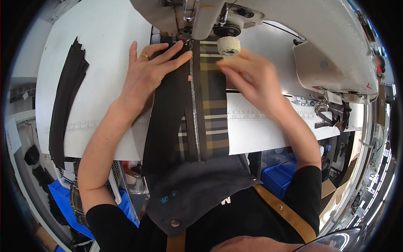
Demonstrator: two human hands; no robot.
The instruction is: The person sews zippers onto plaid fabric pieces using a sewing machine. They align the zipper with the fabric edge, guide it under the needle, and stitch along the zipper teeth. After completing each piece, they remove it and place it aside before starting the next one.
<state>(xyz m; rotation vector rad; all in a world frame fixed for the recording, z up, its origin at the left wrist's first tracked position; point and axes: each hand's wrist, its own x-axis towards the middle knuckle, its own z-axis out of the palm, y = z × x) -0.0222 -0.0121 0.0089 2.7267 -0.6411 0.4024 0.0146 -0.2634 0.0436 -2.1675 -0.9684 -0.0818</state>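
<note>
My left hand (152,67) lies open on the dark fabric, its fingers spread and their tips beside the metal-toothed zipper (194,105). The zipper runs lengthwise between a plain black fabric panel (166,113) on the left and a plaid panel (215,109) on the right. Its far end passes beneath the presser foot (187,33) of the sewing machine (273,21). Just below the machine's white knob (229,45), my right hand (252,75) is curled and slightly blurred. Its thumb and fingertips meet over the right edge of the plaid; whatever they pinch is hidden.
A stack of black strips (69,101) lies on the white table (105,46) at the left. Printed rulers (252,114) run along its front. Small metal parts and dark scraps (336,117) lie at the right. Blue bins (277,174) stand below the table.
</note>
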